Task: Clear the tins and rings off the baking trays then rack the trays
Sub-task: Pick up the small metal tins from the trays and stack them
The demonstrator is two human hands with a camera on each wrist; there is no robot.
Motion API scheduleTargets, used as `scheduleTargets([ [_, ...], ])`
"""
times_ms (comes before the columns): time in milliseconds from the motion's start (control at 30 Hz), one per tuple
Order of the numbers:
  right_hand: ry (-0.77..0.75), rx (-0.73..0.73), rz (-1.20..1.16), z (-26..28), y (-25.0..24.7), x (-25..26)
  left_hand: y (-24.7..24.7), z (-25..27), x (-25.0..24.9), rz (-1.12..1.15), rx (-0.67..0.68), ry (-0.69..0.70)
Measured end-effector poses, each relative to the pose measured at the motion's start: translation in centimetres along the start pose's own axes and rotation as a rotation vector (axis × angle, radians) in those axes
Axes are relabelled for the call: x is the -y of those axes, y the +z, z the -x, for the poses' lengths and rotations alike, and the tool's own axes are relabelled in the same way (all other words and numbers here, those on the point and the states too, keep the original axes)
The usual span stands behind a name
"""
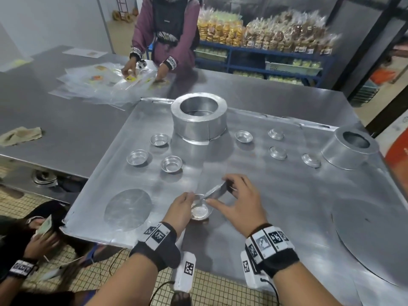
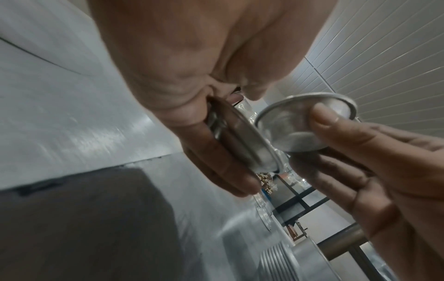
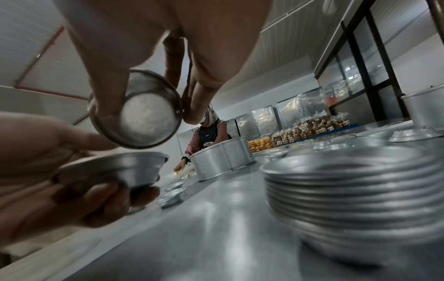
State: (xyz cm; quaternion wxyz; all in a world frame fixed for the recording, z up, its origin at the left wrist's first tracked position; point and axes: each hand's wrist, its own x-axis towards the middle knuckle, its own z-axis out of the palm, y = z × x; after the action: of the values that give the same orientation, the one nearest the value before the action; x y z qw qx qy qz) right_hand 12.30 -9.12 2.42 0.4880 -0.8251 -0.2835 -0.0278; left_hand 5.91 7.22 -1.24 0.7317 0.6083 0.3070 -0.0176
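Note:
Two aluminium baking trays lie side by side, the left tray and the right tray. My left hand grips a small round tin just above their seam. My right hand pinches another small tin, tilted over the first. Three small tins stand on the left tray; several more sit on the right tray, some upside down. A large ring stands at the back, a second one at the far right. A stack of tins sits beside my right wrist.
Flat round discs lie on the trays at the front left and front right. Across the steel table a person handles plastic bags. A cloth lies at the left. Another person crouches at the lower left.

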Motion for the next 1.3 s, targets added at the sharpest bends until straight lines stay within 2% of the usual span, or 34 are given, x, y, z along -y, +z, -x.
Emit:
scheduleTargets([
  [133,0.005,0.069,-0.018,1.5,0.5,-0.1,0.1,1.5,-0.4,0.058,0.084,-0.005],
  [233,0.07,0.147,-0.035,2.2,1.3,-0.2,0.2,2.0,-0.4,0.112,0.048,-0.006],
  [500,0.099,0.288,-0.083,2.0,4.4,0.1,-3.0,1.5,-0.2,-0.044,0.015,0.095],
  [800,0.196,0.481,-0.107,-3.0,10.7,1.0,-10.8,-3.4,-0.9,-0.29,-0.045,0.153],
  [933,0.209,0.61,0.13,-6.9,14.0,1.6,-14.9,-5.3,-1.8,-0.345,-0.044,0.151],
  [1000,0.231,0.579,0.333,-9.0,15.8,1.7,-16.6,-6.2,-2.2,-0.394,-0.038,0.138],
  [1133,0.379,0.312,0.561,-13.1,18.4,1.1,-19.4,-7.3,-3.8,-0.483,-0.043,0.114],
  [1300,0.536,0.272,0.691,-16.6,19.9,-0.4,-22.1,-8.9,-4.0,-0.538,-0.051,0.091],
])
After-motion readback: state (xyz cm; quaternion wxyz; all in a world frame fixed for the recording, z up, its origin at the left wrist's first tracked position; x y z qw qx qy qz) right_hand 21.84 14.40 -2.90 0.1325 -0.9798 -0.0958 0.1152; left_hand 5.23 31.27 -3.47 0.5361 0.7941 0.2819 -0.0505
